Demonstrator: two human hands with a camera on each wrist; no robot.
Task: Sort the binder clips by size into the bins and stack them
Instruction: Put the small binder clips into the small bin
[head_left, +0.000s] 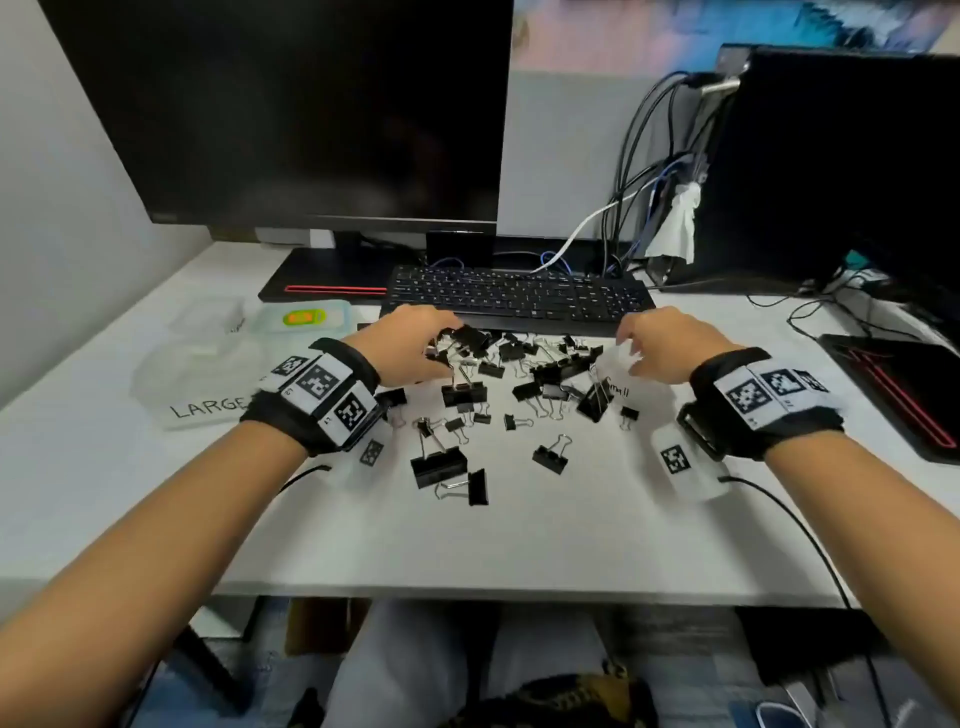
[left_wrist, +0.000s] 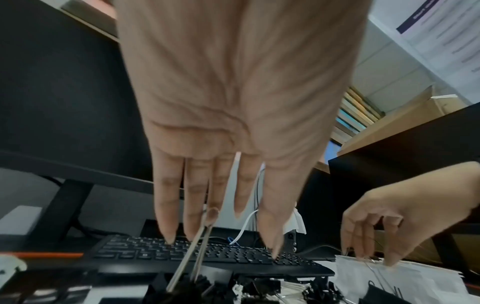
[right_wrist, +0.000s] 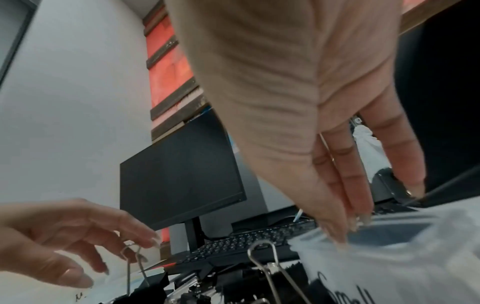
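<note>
Black binder clips (head_left: 498, 395) of mixed sizes lie scattered mid-desk. At the pile's far left my left hand (head_left: 441, 348) pinches the wire handles (right_wrist: 130, 265) of a large clip (head_left: 470, 336), whose body still sits among the others. My right hand (head_left: 631, 353) reaches down to a translucent bin marked "Small" (head_left: 618, 388). Its thumb and fingertips (right_wrist: 337, 238) pinch the bin's near rim (right_wrist: 389, 257). A few clips show inside that bin (left_wrist: 376, 288). A bin marked "LARGE" (head_left: 192, 387) stands at the left.
A black keyboard (head_left: 519, 299) lies just behind the pile, under a dark monitor (head_left: 291, 104). Another clear bin (head_left: 208, 317) and a lidded box (head_left: 304, 317) sit behind the LARGE bin. A dark laptop (head_left: 893, 384) lies at the right, with cables behind it.
</note>
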